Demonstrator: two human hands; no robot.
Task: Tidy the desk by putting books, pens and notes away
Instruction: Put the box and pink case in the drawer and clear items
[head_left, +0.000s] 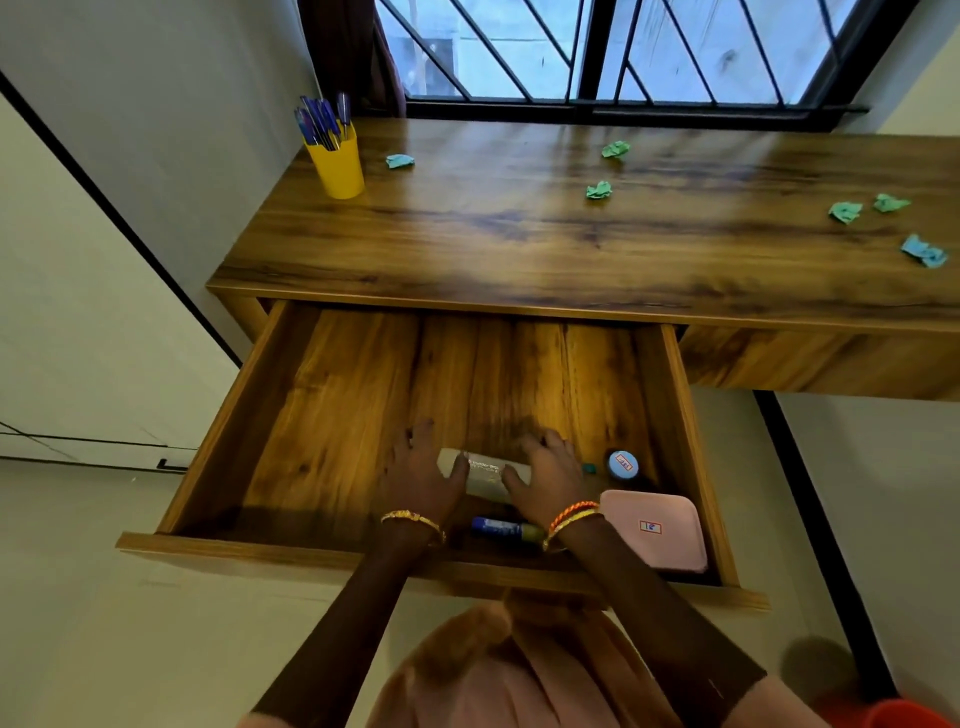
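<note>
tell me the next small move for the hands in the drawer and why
Probably let go of the pale packet: both the left hand and right hand hold it low inside the open drawer, and six crumpled notes remain on the desk.

Both hands (485, 480) hold a pale book (485, 470) in the open drawer (332, 395).

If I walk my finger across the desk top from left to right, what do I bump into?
Yellow pen cup → blue crumpled note → two green notes, near then far → two more green notes → blue note.
</note>
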